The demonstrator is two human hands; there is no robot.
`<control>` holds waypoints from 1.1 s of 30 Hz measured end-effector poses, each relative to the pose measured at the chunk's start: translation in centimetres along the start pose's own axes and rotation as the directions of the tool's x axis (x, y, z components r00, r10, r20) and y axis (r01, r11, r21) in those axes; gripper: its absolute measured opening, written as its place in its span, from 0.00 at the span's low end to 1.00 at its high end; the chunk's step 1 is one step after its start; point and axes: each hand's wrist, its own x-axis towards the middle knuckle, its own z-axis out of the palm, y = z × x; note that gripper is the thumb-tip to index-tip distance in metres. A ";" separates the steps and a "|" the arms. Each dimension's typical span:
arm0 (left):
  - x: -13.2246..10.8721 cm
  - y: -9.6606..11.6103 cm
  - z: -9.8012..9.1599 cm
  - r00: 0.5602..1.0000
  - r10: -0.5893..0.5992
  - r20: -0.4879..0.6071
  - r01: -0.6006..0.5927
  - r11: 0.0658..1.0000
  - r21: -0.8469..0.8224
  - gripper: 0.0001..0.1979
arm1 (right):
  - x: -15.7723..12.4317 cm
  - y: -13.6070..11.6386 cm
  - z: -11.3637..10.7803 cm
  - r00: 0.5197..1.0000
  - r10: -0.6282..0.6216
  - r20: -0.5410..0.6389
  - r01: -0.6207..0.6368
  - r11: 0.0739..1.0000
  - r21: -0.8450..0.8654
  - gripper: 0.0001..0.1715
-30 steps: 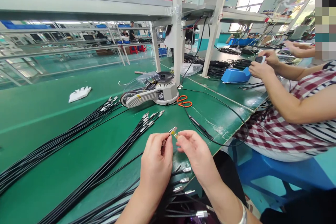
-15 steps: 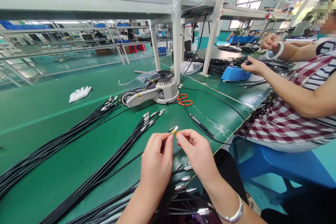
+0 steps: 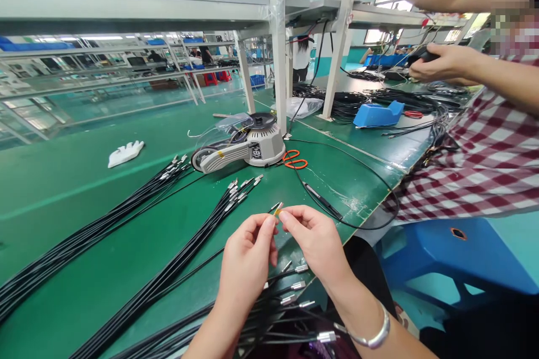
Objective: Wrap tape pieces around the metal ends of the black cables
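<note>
Silver connector [image 3: 281, 205] pinched between your fingertips

You hold the connector just above the green table [image 3: 76, 202], near its front edge, with a little yellow tape [image 3: 277, 212] showing around it. Your left hand [image 3: 247, 249] pinches narrowly just behind the metal tip, thumb against forefinger. Your right hand [image 3: 314, 235] is also drawn to a narrow pinch, its thumb and forefinger at the tape; your fingertips hide exactly how much each one grips. A silver bracelet [image 3: 374, 334] circles your right wrist.

Beneath your forearms lie loose black cables [image 3: 185, 331] with silver ends, partly covered by your wrists. Left of your hands, a cable bundle [image 3: 168, 266] stretches diagonally, its metal tips pointing away from you; a second bundle [image 3: 96, 224] lies farther left, near a white glove [image 3: 126, 154].

Ahead of you stands a grey tape dispenser [image 3: 265, 146], with orange-handled scissors [image 3: 295, 164] just beside it and a black knife [image 3: 322, 202] nearer you. On your right, a co-worker in a checked garment [image 3: 475, 179] reaches one arm up towards the shelf [image 3: 138, 3].
</note>
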 end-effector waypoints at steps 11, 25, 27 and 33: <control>0.1 0.0 -0.2 0.993 -0.047 0.112 0.082 0.940 -0.330 0.12 | 0.1 -0.2 0.1 0.999 -0.007 0.036 0.006 0.999 0.032 0.12; 0.1 0.2 -2.0 0.644 -0.166 0.747 0.595 0.722 -0.354 0.11 | 1.2 0.1 -3.0 0.808 -0.338 0.483 0.321 0.939 0.121 0.06; -0.1 0.0 -2.1 0.595 -0.173 0.785 0.627 0.711 -0.319 0.11 | 1.1 -0.1 -3.2 0.770 -0.364 0.524 0.361 0.926 0.113 0.04; -0.2 0.8 -1.6 0.774 -0.180 0.608 0.348 0.921 -0.171 0.12 | 1.6 -0.2 -4.8 0.811 -0.302 0.501 0.326 0.944 0.041 0.10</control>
